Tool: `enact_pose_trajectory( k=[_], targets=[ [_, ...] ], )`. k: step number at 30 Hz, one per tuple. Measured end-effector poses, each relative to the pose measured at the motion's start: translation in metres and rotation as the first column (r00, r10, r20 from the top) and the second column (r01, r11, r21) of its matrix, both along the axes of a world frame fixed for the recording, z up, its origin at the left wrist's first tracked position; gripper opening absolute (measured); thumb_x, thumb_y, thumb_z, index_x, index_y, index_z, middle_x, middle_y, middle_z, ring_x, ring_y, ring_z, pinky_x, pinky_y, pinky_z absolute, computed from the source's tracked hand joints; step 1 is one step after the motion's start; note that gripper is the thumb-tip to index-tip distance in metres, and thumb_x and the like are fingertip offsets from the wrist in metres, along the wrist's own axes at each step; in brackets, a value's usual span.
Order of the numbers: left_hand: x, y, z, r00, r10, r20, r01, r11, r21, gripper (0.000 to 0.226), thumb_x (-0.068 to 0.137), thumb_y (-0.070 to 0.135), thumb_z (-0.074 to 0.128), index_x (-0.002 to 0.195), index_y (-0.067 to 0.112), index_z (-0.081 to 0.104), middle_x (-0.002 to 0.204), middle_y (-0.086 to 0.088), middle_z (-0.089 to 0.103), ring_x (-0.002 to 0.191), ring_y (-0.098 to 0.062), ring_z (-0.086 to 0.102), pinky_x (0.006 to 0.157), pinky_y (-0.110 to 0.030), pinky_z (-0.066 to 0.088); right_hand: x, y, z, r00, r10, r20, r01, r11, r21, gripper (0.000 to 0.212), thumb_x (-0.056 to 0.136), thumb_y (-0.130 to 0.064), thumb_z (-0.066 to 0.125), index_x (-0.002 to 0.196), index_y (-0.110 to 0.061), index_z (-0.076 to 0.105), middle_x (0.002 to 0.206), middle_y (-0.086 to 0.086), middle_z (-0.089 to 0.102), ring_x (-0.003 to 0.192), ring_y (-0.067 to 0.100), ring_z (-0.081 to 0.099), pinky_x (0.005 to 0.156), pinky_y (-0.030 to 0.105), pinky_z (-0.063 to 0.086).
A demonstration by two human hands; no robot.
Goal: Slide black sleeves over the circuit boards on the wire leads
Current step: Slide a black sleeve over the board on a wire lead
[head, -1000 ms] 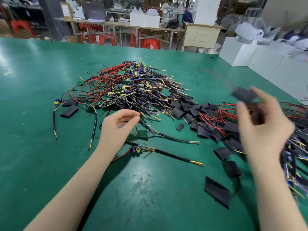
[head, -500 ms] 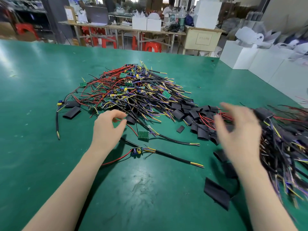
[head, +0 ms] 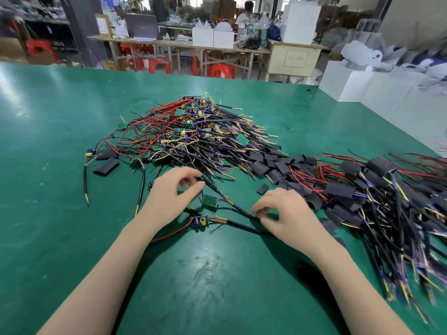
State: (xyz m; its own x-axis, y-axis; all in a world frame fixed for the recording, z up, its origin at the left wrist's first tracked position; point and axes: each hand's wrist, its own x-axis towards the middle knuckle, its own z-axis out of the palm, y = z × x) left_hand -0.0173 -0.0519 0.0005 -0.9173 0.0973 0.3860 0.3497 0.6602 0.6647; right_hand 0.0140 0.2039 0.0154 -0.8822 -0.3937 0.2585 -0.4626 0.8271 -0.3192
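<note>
Head view, frame centre: my left hand (head: 169, 192) pinches thin wires above a flat green circuit board (head: 209, 200); my right hand (head: 283, 213), curled, pinches a glossy black lead (head: 242, 227).

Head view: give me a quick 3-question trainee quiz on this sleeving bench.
1. True or false: the sleeved leads pile lies on the person's right.
2. The right hand is closest to: A) black cable B) water bottle C) white box
3. Fill in: the bare green circuit board lies between the two ____.

Key: 1 true. 2 A. 3 hands; the left hand is beside it.
</note>
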Motion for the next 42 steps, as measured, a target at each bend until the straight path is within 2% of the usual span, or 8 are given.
enact_pose_trajectory(
  k=[4,8,15,22,28,33,38,42],
  targets=[
    [0.009,0.013,0.002,0.965,-0.253,0.07,0.256,0.966,-0.038,0.04,0.079,0.033,0.077,0.118,0.034,0.065,0.108,0.015,0.063,0.101,-0.004,0.054,0.087,-0.016,0.041,-0.007,0.021,0.001,0.95,-0.295,-0.1,0.294,0.955,-0.029,0.023,0.083,-0.01,0.065,0.104,-0.016,0.07,0.097,0.002,0.066,0.098,0.025,0.058,0.085,0.038,0.046],
    [0.009,0.015,0.001,0.96,-0.276,0.049,0.28,0.955,-0.098,0.037,0.078,0.016,0.079,0.113,0.026,0.071,0.105,0.009,0.065,0.098,-0.001,0.057,0.087,-0.014,0.042,-0.012,0.038,-0.005,0.886,-0.464,-0.009,0.462,0.882,0.094,0.031,0.086,-0.019,0.066,0.116,-0.014,0.064,0.113,0.008,0.058,0.109,0.03,0.051,0.09,0.036,0.043],
    [0.01,0.013,0.004,0.97,-0.209,0.122,0.22,0.973,-0.077,0.049,0.073,0.015,0.083,0.116,0.031,0.066,0.089,0.011,0.067,0.083,-0.007,0.056,0.071,-0.008,0.037,-0.019,0.033,-0.008,0.787,-0.615,-0.043,0.616,0.787,0.02,0.024,0.084,-0.03,0.07,0.086,-0.009,0.059,0.098,0.012,0.056,0.089,0.033,0.055,0.069,0.034,0.04],
    [0.009,0.013,0.0,0.973,-0.143,0.184,0.15,0.988,-0.028,0.032,0.074,0.017,0.08,0.101,0.031,0.07,0.083,0.011,0.07,0.069,0.001,0.054,0.068,-0.011,0.04,-0.022,0.03,-0.006,0.784,-0.621,0.003,0.621,0.784,-0.002,0.018,0.073,-0.014,0.067,0.084,-0.006,0.055,0.093,0.013,0.056,0.084,0.034,0.054,0.07,0.036,0.045],
    [0.009,0.01,0.001,0.992,-0.099,0.081,0.113,0.976,-0.189,0.042,0.08,0.013,0.072,0.12,0.023,0.066,0.101,0.009,0.07,0.099,-0.012,0.062,0.092,-0.031,0.047,-0.024,0.034,-0.009,0.783,-0.622,0.008,0.622,0.782,-0.039,0.03,0.079,-0.027,0.075,0.097,-0.008,0.06,0.099,0.011,0.065,0.094,0.033,0.058,0.077,0.037,0.046],
    [0.008,0.01,0.002,0.989,-0.142,0.031,0.145,0.971,-0.191,0.018,0.078,0.012,0.077,0.094,0.02,0.076,0.086,0.006,0.07,0.087,-0.015,0.063,0.083,-0.034,0.049,-0.022,0.033,-0.006,0.795,-0.607,0.017,0.601,0.783,-0.161,0.027,0.075,-0.015,0.071,0.1,-0.009,0.066,0.096,0.008,0.071,0.095,0.031,0.062,0.081,0.038,0.05],
    [0.005,0.008,0.001,0.997,-0.04,-0.073,0.035,0.997,-0.074,0.009,0.081,0.01,0.075,0.079,0.018,0.074,0.079,0.008,0.067,0.077,-0.006,0.062,0.076,-0.019,0.046,-0.017,0.034,-0.001,0.842,-0.539,0.005,0.518,0.806,-0.285,0.039,0.07,-0.009,0.073,0.109,-0.012,0.069,0.102,0.006,0.07,0.094,0.025,0.064,0.086,0.034,0.049],
    [0.002,0.005,0.0,0.996,0.079,-0.033,-0.076,0.995,0.072,0.011,0.082,0.009,0.074,0.076,0.018,0.072,0.076,0.011,0.068,0.07,0.001,0.062,0.068,-0.01,0.045,-0.014,0.034,0.002,0.888,-0.458,-0.044,0.428,0.857,-0.286,0.044,0.07,-0.007,0.074,0.114,-0.012,0.069,0.107,0.007,0.066,0.096,0.023,0.063,0.088,0.032,0.048]
  ],
)
